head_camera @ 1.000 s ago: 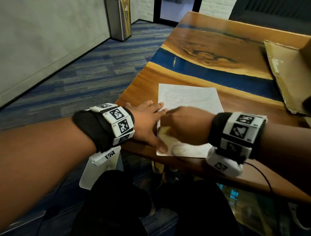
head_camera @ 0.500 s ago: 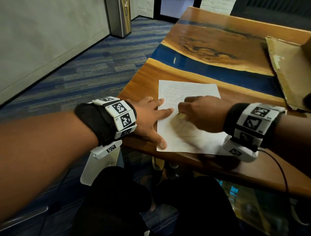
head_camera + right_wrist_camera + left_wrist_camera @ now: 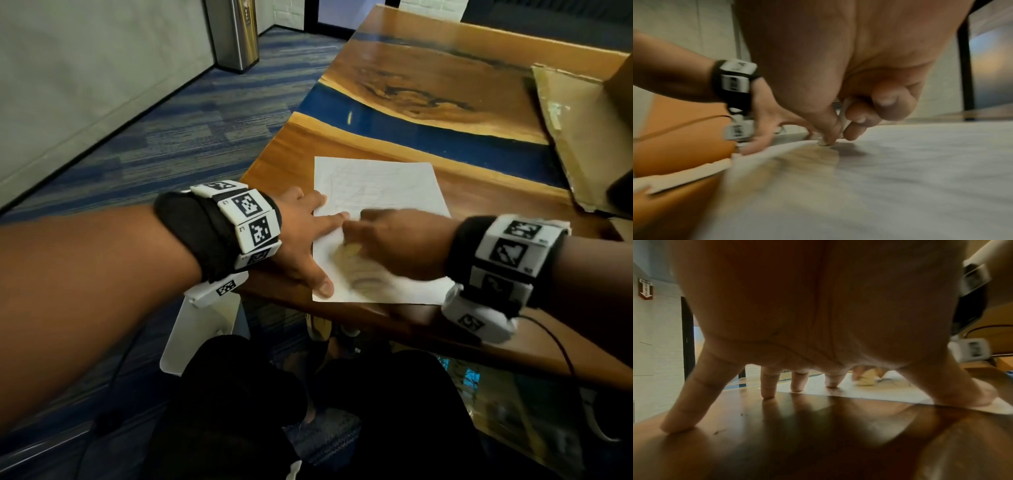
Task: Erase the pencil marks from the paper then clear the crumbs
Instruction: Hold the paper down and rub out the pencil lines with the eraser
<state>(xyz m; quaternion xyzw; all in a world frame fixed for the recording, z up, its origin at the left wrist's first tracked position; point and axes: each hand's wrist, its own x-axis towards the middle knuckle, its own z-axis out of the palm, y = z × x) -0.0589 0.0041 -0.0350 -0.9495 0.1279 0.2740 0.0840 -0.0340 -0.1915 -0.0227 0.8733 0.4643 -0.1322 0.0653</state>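
A white sheet of paper [image 3: 380,192] with faint pencil lines lies near the front edge of the wooden table [image 3: 428,85]. My left hand [image 3: 305,236] lies flat with spread fingers, pressing the paper's left edge; its thumb and forefinger rest on the sheet [image 3: 869,394]. My right hand [image 3: 394,243], blurred by motion, pinches a pale eraser [image 3: 844,116] between thumb and fingers and rubs its tip on the paper [image 3: 900,178] just right of the left forefinger. The eraser [image 3: 866,379] also shows beyond the left fingers.
Flattened cardboard [image 3: 582,137] lies at the table's right side. A blue resin strip [image 3: 411,126] crosses the tabletop behind the paper. A metal bin [image 3: 236,34] stands on the carpet far left. A white bin [image 3: 202,329] sits below the table's edge by my legs.
My right hand with the eraser has swung back left over the paper toward the left forefinger, after moving up and right half a second ago. The left hand has stayed pressing the sheet.
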